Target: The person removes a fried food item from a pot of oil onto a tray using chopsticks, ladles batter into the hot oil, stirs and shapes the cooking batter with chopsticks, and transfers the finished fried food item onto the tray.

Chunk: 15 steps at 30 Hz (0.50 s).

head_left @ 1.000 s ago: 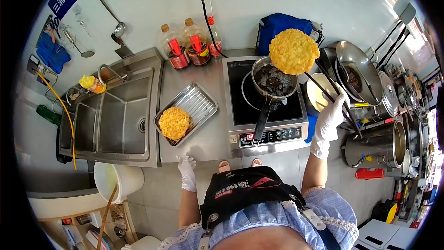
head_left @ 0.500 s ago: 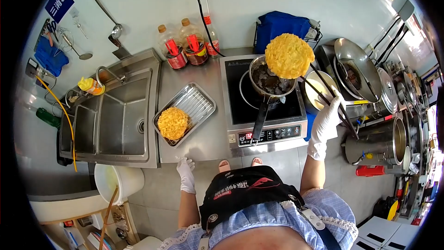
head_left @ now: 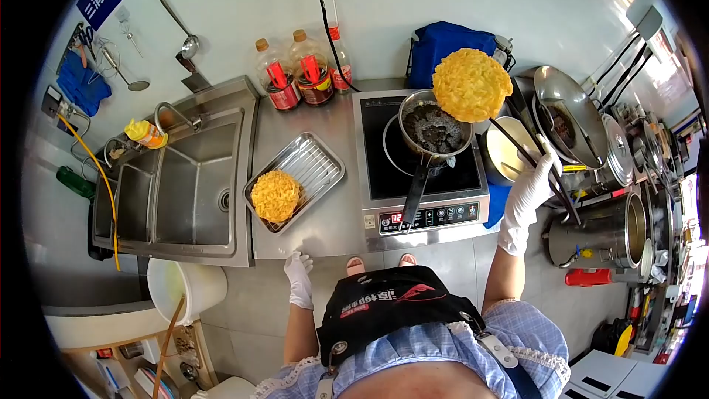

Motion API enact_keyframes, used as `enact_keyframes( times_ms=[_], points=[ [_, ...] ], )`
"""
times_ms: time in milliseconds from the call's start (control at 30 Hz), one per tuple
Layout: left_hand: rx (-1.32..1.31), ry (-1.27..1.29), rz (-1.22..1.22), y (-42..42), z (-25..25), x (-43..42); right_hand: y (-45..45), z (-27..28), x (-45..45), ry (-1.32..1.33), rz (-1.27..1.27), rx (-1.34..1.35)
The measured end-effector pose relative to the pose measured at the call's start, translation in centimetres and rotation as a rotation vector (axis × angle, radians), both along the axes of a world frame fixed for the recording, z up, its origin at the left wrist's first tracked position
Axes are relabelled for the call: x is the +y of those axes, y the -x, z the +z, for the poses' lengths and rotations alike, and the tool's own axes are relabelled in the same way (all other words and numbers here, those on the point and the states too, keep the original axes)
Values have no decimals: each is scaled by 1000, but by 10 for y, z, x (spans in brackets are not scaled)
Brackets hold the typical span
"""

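My gloved right hand (head_left: 529,192) is closed round long dark chopsticks (head_left: 518,149). At their far end a round golden fried cake (head_left: 472,85) is held up above the right rim of a small pot (head_left: 426,137) of dark bubbling oil. The pot stands on an induction cooker (head_left: 378,170), its black handle towards me. Low at the counter's front edge hangs my gloved left hand (head_left: 298,278), fingers loosely spread, holding nothing. A second fried cake (head_left: 275,196) lies at the near end of a metal tray (head_left: 320,165) with a rack.
A bowl of pale batter (head_left: 507,149) stands right of the cooker, near a wok (head_left: 569,114). Sauce bottles (head_left: 310,74) line the wall. On the left are a double sink (head_left: 196,192) and a white bucket (head_left: 210,288). A steel stockpot (head_left: 598,233) is at the right.
Over the last half second, the chopsticks and the cake on them rise slightly and shift right, along with my right hand. My left hand stays almost where it was.
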<state>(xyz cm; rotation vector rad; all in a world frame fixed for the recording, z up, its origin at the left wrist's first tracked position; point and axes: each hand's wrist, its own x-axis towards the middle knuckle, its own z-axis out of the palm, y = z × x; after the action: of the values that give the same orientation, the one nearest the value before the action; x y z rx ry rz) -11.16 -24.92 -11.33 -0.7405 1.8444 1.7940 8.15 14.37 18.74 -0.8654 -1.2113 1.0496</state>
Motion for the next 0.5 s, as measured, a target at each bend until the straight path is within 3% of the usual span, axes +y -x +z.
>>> enact_keyframes(
  times_ms=[500],
  points=[
    [2, -9, 3, -1, -2, 3, 0, -9, 12, -60, 8, 67]
  ],
)
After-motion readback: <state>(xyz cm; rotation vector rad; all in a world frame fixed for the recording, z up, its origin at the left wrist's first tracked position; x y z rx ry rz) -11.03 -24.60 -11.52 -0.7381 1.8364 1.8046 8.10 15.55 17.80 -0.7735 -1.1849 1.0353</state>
